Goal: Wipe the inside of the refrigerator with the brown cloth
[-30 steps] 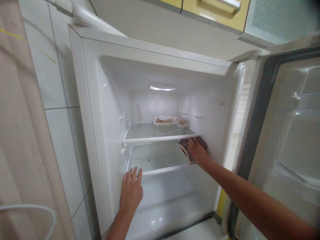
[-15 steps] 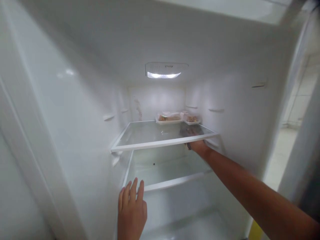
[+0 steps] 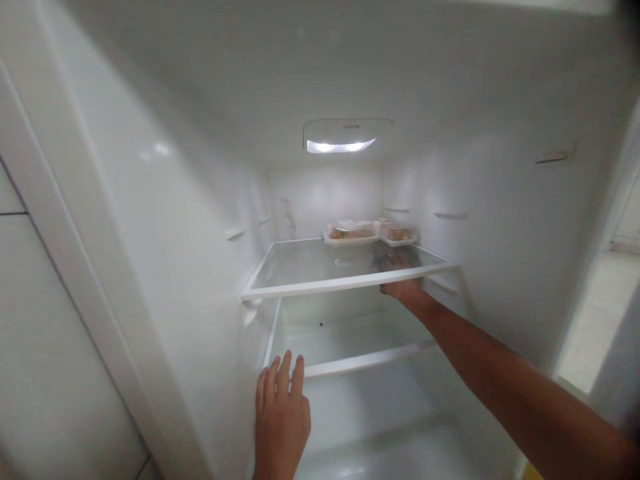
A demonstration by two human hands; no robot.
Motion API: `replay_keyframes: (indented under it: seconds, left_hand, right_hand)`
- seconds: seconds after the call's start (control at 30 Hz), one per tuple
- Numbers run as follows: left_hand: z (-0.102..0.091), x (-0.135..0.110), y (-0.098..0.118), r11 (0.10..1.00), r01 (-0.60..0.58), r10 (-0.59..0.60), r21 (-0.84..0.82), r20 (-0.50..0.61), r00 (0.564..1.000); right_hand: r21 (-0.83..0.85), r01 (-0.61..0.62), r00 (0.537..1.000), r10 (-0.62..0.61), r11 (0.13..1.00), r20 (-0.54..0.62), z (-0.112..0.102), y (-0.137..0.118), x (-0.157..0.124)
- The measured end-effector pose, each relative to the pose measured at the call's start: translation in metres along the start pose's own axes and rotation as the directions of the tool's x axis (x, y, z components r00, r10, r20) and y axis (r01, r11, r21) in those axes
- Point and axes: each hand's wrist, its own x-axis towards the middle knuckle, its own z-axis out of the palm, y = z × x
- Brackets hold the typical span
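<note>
I look into an open white fridge. My left hand (image 3: pixel 283 413) lies flat, fingers stretched, against the front edge of the lower glass shelf (image 3: pixel 360 363) near the left wall. My right hand (image 3: pixel 403 288) reaches under the upper glass shelf (image 3: pixel 345 283) at the right side, its fingers hidden behind the shelf's rim. Through the glass a dark package (image 3: pixel 393 260) shows dimly where the fingers are. Two white trays of food (image 3: pixel 353 233) sit at the back of the upper shelf.
The fridge light (image 3: pixel 340 143) glows in the ceiling. White side walls with shelf ribs (image 3: pixel 450 215) stand on both sides. The fridge's left frame (image 3: pixel 75 267) is close to me; a bright floor (image 3: pixel 595 320) shows past the right edge.
My view has moved closer into the fridge. My right hand has pushed the dark package deeper under the upper shelf. My left hand stays at the lower shelf's edge.
</note>
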Motion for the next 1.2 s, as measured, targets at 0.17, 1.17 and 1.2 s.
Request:
replay_keyframes:
  seconds: [0.17, 1.17, 1.2]
  left_hand:
    - [-0.007, 0.003, 0.002, 1.0, -0.002, 0.003, -0.021, 0.018, 1.0]
    - [-0.003, 0.002, 0.002, 0.998, -0.047, 0.047, 0.034, -0.004, 0.999]
    - [-0.003, 0.002, 0.003, 0.999, -0.041, 0.041, 0.035, -0.008, 0.999]
  right_hand:
    - [-0.169, -0.089, 0.996, 0.083, 0.982, -0.039, -0.038, -0.014, -0.061]
    - [0.616, -0.453, 0.788, 0.613, 0.645, -0.062, 0.051, -0.039, -0.022]
    - [0.674, -0.465, 0.749, 0.661, 0.574, -0.045, 0.057, -0.041, -0.013]
